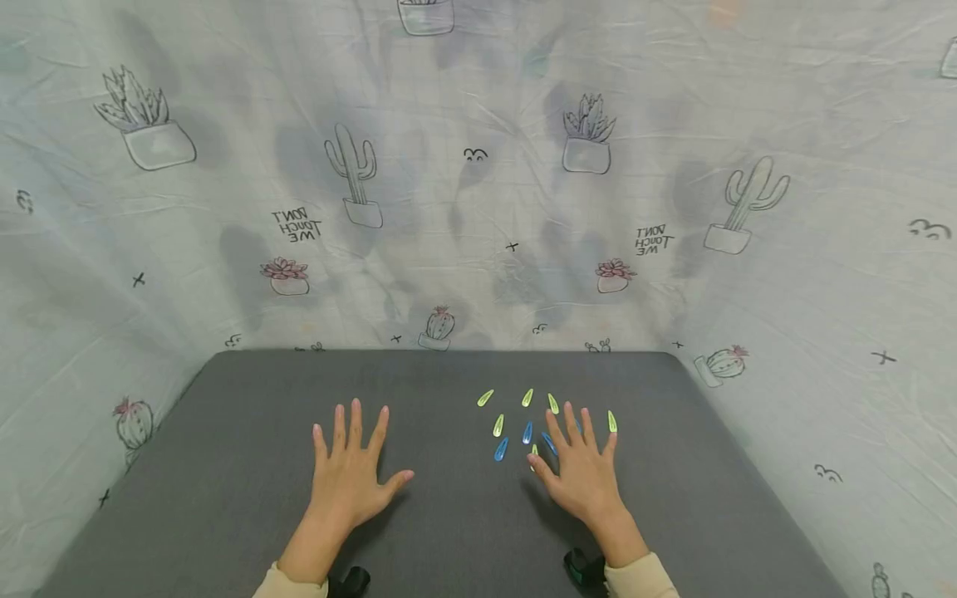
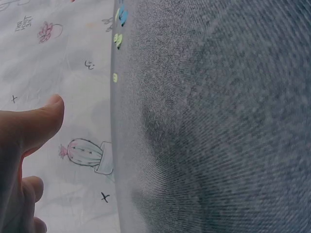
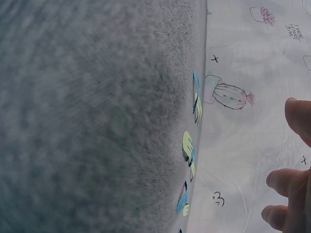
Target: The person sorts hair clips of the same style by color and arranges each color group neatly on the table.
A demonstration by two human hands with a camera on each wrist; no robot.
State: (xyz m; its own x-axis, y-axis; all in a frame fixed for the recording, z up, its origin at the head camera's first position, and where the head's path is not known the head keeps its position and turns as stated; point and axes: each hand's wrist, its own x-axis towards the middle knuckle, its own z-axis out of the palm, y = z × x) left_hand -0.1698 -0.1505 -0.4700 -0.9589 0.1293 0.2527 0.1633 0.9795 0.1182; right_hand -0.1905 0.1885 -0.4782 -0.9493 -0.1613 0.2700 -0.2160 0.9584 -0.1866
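Both hands hover palm down over the grey table, fingers spread and holding nothing. My left hand (image 1: 350, 486) is on the left side, apart from the small items. Above the right part of a scatter of snap hair clips is my right hand (image 1: 585, 482), partly hiding some. Yellow-green hair clips lie at the back, among them one at the far left (image 1: 486, 398) and one at the far right (image 1: 612, 421). Blue hair clips, such as this one (image 1: 501, 449), lie nearer. In the right wrist view, a yellow-green clip (image 3: 187, 144) sits beyond a gap from the fingertips (image 3: 278, 180).
The grey cloth-covered table (image 1: 449, 531) ends at a pale curtain (image 1: 478, 199) printed with cacti, which surrounds the back and sides. Dark bands with small devices (image 1: 585, 571) are on both wrists, beside cream sleeves (image 1: 643, 578).
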